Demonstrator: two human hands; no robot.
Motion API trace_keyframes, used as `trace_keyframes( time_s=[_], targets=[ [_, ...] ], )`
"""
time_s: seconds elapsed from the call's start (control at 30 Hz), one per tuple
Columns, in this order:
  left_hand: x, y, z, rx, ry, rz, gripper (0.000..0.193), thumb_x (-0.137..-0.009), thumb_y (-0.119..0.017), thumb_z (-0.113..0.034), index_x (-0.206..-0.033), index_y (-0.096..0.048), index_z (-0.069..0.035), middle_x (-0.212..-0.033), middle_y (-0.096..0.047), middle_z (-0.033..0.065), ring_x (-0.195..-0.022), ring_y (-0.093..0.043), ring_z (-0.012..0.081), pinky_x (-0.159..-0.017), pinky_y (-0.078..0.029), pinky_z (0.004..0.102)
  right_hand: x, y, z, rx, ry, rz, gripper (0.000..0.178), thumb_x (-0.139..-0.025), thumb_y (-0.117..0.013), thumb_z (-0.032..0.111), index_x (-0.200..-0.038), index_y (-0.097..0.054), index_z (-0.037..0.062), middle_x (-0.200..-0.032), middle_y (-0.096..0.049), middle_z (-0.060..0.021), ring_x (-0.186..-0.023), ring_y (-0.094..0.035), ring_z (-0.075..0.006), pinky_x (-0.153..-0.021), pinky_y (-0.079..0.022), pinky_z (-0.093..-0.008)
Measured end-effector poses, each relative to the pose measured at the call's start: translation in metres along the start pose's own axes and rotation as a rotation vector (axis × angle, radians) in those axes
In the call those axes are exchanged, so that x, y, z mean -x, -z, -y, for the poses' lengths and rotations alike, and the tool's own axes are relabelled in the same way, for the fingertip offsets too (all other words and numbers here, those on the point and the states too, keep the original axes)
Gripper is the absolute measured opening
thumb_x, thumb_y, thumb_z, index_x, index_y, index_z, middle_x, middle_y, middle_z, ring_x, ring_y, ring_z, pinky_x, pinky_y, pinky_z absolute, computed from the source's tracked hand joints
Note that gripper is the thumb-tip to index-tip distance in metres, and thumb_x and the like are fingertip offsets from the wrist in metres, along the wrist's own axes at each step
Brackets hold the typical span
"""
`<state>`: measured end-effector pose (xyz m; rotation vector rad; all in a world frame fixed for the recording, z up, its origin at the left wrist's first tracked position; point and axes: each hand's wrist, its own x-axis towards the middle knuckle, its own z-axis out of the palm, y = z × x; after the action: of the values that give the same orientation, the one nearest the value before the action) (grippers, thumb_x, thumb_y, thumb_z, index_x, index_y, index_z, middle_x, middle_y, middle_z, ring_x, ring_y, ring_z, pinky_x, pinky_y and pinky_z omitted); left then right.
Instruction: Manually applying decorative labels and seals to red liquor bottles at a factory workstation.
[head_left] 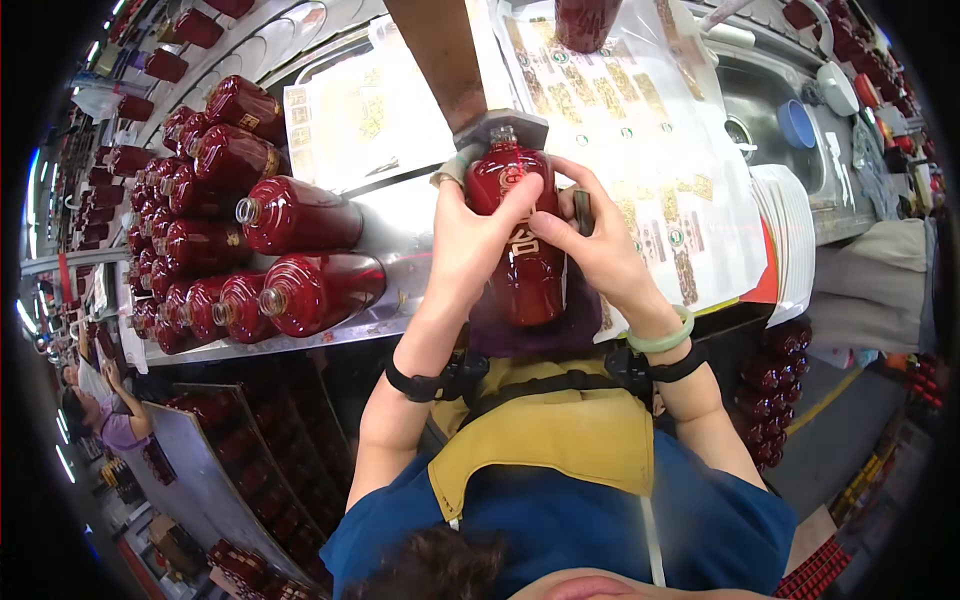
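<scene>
A glossy dark-red glass bottle point(538, 285) with gold decoration lies in front of me, its clear threaded neck pointing away. My left hand point(468, 240) is wrapped round its left side, with the thumb pressed on the front. From the right, my right hand point(612, 255) closes on the same bottle, its thumb tip on the gold decoration and its index finger along the shoulder. A small dark flat piece point(583, 212) sits among the right fingers; its kind is unclear. The bottle's base rests over a dark purple cloth point(490, 328).
A brown post with a metal foot point(462, 100) stands just beyond the bottle. Several red bottles point(318, 295) lie stacked at left. Decal sheets point(640, 130) cover the right of the table, beside stacked white sheets point(790, 240) and a sink with a blue bowl point(795, 124). Another person point(115, 425) is far left.
</scene>
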<state>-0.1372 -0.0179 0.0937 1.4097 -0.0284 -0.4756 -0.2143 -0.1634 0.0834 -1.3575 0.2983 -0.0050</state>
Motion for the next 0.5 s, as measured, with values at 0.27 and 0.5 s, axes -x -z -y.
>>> trace_keyframes(
  time_s=[0.27, 0.5],
  targets=[
    [-0.009, -0.002, -0.001, 0.154, 0.06, 0.014, 0.056, -0.092, -0.078, -0.025, -0.13, -0.049, 0.003, -0.118, -0.065, 0.0159, -0.101, -0.068, 0.0189, -0.085, -0.057, 0.0334, -0.001, 0.002, -0.004, 0.009, 0.025, -0.004, 0.071, -0.089, -0.083, 0.017, -0.148, -0.045, 0.0042, -0.086, -0.039, 0.0065, -0.078, -0.036, -0.0055, -0.071, -0.034, -0.0208],
    [-0.016, 0.0, -0.001, 0.311, 0.163, 0.039, 0.046, -0.095, -0.074, -0.028, -0.126, -0.053, -0.001, -0.11, -0.068, 0.0117, -0.089, -0.07, 0.0187, -0.078, -0.058, 0.032, -0.009, 0.019, 0.023, 0.22, -0.015, 0.075, 0.06, -0.099, -0.07, 0.026, -0.148, -0.045, 0.0003, -0.123, -0.062, -0.0097, -0.113, -0.059, -0.0143, -0.1, -0.047, -0.0298]
  ],
)
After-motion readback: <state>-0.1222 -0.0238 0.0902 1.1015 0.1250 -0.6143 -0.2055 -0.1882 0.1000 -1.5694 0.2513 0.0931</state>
